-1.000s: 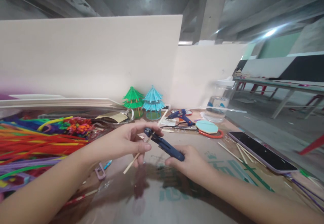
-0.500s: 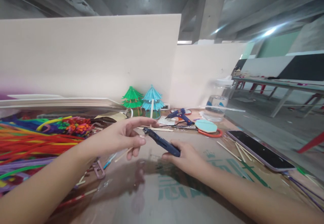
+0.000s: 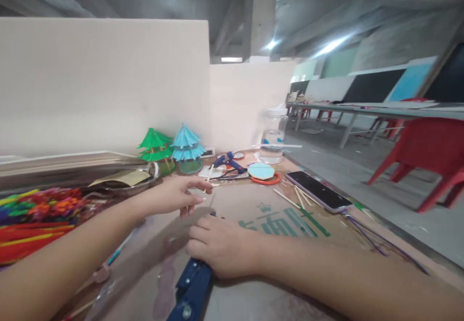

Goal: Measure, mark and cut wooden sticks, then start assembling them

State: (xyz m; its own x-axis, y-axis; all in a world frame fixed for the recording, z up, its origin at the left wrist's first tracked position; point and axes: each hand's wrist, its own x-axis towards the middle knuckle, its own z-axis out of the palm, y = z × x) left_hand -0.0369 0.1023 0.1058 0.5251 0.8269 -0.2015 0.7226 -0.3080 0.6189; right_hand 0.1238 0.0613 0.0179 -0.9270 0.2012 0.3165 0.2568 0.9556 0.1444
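Observation:
My left hand is raised above the cardboard, its thumb and fingers closed around a thin wooden stick that pokes up past the index finger. Part of the stick is hidden by the fingers. Close by, my right hand wraps over a dark blue hand cutter with silver rivets. The tool's near end fills the bottom of the view, while a small dark tip shows beyond the knuckles. A cardboard sheet with green print lies under both hands.
Green and light blue paper-roofed models stand at the back. A blue glue gun, orange-handled scissors, a phone, loose sticks and a water jar line the right. Colourful pipe cleaners lie left.
My right hand has drawn the cutter away from my left hand, down and nearer to me, and turned it. The upright stick by my left fingers shows shorter. The view has swung right.

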